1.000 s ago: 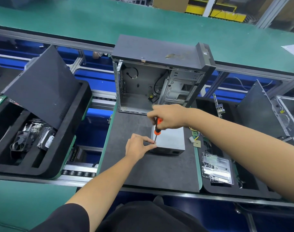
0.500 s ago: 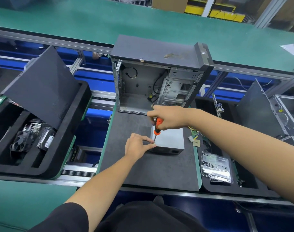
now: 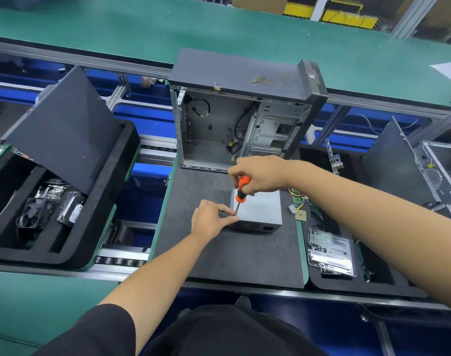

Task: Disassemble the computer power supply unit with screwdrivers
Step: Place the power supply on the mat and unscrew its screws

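Left hand (image 3: 211, 220): thumb and forefinger are pinched at the screwdriver tip, on the near-left top corner of the PSU (image 3: 257, 211); the screw itself is too small to be made out. 
PSU: grey box, laid flat on the dark mat (image 3: 219, 255), in front of the case (image 3: 242, 114). 
Screwdriver (image 3: 241, 192): orange grip, held upright, closed round by the right hand (image 3: 260, 176). 
Advice: shaft is best kept square to the screw, downward pressure applied, the box steadied against turning.
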Demonstrator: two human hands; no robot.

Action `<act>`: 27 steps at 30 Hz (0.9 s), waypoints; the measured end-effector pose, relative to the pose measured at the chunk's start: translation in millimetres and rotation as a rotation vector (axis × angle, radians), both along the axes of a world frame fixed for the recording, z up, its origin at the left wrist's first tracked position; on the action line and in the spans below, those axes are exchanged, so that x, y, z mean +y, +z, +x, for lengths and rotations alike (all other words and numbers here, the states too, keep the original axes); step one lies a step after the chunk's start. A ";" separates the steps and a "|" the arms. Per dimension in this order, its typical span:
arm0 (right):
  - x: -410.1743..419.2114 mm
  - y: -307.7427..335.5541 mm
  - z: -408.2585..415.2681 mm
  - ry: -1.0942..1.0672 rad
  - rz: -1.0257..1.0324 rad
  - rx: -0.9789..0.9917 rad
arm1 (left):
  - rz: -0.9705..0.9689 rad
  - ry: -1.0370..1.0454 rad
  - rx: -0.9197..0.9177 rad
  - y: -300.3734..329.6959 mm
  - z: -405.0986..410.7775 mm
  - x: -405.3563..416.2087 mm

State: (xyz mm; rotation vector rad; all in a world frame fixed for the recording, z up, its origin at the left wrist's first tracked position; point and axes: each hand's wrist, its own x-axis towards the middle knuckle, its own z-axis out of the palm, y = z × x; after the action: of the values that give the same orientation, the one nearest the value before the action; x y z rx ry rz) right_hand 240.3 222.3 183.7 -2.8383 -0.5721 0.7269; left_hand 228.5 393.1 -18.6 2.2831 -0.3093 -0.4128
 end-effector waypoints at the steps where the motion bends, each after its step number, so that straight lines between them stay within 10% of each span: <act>1: -0.3 1.9 -0.5 0.001 0.086 0.053 | -0.004 -0.006 0.001 0.3 0.3 0.1; 8: 2.5 -7.7 -2.5 0.085 -0.289 -0.234 | 0.012 -0.035 0.010 2.2 1.9 1.0; 27: -1.0 1.7 -10.9 0.150 -0.138 -0.224 | 0.210 -0.264 0.006 14.8 23.0 0.1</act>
State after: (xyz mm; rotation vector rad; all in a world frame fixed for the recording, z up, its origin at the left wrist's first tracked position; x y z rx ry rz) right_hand 229.4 221.2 185.5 -3.0546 -0.8056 0.4892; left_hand 251.5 393.2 -3.8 2.4527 -0.5927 -0.6112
